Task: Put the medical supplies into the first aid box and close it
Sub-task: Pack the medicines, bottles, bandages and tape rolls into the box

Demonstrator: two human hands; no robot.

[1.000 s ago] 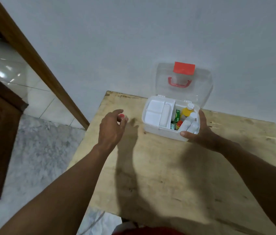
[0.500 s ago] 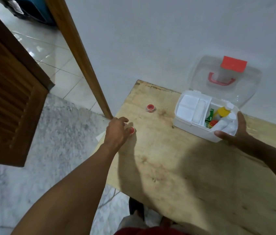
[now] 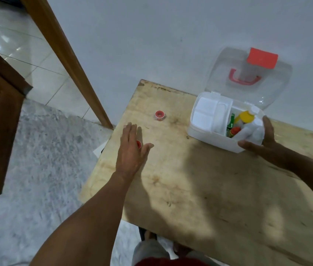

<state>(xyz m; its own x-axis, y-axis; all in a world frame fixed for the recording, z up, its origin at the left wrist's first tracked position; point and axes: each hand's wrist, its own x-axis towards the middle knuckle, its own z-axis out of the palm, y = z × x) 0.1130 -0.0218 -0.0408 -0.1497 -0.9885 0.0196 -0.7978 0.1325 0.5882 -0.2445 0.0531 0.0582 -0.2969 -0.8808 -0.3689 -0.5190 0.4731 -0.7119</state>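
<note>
Bracing first aid box with gripping right hand for loading (lid up), left hand flattening open-fingered over small red item.

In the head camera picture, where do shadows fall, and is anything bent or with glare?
Head view: both arms cast broad soft shadows on the wooden table; the door frame leans from wide-angle distortion; glare streaks the tiled floor; the clear lid looks hazy.

A small red item shows only as a sliver between the thumb and forefinger of the left hand; the fingers cover the rest, so it cannot be identified. The right hand covers the near right corner of the box. Bottle labels beside its fingertips are unreadable.
</note>
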